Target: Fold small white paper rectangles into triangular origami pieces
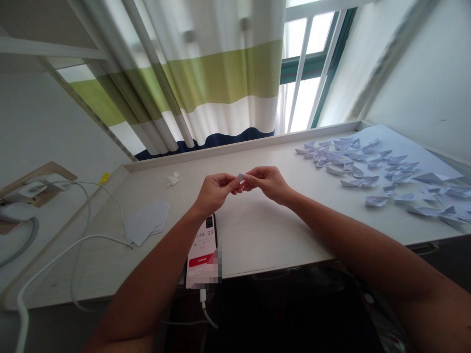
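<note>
A small folded piece of white paper [240,177] is pinched between my two hands above the middle of the white desk. My left hand [217,190] grips its left side with thumb and fingers closed. On the other side, my right hand [268,182] pinches it the same way. Fingers cover most of the paper, so its exact shape cannot be made out. Several folded paper boats [364,181] lie spread over the right part of the desk. To the left rests a small stack of white paper sheets [145,220].
A phone [201,250] with a plugged-in cable lies at the desk's front edge under my left forearm. White cables [73,243] run from a wall socket on the left. Crumpled paper [172,179] sits near the back. A raised rim [221,147] borders the desk by the curtain.
</note>
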A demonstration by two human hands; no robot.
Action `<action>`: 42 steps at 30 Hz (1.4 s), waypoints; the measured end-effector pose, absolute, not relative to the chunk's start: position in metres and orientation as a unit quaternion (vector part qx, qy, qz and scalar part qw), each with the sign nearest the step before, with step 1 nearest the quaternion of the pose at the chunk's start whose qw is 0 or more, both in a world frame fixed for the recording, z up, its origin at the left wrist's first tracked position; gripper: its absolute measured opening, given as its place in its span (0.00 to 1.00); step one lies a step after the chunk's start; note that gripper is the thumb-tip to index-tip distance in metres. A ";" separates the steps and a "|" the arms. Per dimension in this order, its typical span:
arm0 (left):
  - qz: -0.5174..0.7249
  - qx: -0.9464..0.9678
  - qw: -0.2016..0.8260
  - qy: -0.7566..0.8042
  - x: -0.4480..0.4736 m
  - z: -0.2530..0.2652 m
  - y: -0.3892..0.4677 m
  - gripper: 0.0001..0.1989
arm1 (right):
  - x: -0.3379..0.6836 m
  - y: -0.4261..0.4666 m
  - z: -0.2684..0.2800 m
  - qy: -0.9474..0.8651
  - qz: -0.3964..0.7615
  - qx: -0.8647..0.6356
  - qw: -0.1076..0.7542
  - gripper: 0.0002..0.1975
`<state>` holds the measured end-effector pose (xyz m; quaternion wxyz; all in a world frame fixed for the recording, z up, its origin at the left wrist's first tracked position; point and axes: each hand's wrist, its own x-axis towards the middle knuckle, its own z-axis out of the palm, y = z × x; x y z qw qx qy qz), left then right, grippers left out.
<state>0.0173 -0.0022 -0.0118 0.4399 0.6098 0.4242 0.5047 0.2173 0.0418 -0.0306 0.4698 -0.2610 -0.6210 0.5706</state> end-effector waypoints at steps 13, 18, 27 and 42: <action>0.481 0.593 0.472 0.440 0.012 -0.012 0.000 0.23 | 0.217 0.041 -0.030 -0.612 0.593 -0.278 0.443 0.31; 0.468 0.597 0.479 0.442 0.012 -0.011 -0.001 0.24 | 0.216 0.040 -0.030 -0.621 0.586 -0.285 0.435 0.32; 0.486 0.623 0.430 0.437 0.018 -0.015 -0.002 0.21 | 0.217 0.035 -0.024 -0.652 0.529 -0.310 0.446 0.27; 0.471 0.678 0.372 0.423 0.012 -0.018 -0.002 0.28 | 0.217 0.036 -0.028 -0.676 0.526 -0.266 0.443 0.29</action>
